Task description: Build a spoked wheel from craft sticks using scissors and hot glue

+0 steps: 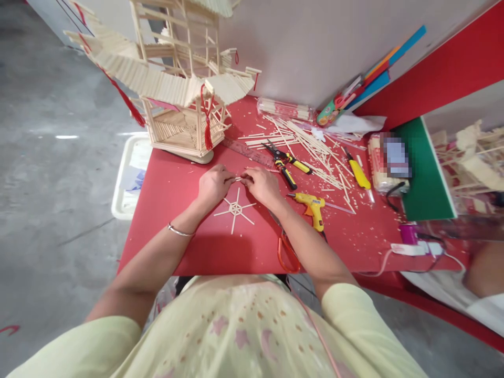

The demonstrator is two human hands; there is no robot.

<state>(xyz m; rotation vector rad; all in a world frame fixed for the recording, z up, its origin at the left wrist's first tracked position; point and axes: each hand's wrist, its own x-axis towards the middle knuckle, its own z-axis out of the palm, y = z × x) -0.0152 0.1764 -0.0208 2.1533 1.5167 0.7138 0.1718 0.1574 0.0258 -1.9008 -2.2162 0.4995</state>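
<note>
Over the red table (165, 210), my left hand (214, 185) and my right hand (260, 184) meet fingertip to fingertip. Both are closed in a pinch on short wooden sticks (238, 179) lying side by side between them; how many is too small to tell. Just below my hands, a six-armed star of thin sticks (235, 209) lies flat, with a small hexagon at its centre. To the right of my right hand rests a yellow glue gun (312, 206). Yellow-and-black pliers (285, 167) lie beyond that hand, beside a clear ruler (248, 152).
A stick-built pagoda (177, 110) with red tassels stands at the back left. Loose sticks (311, 144) and a yellow utility knife (358, 172) lie to the right. Orange-handled scissors (287, 254) sit at the front edge. A power strip (409, 249) is far right, near another person's arm (488, 270).
</note>
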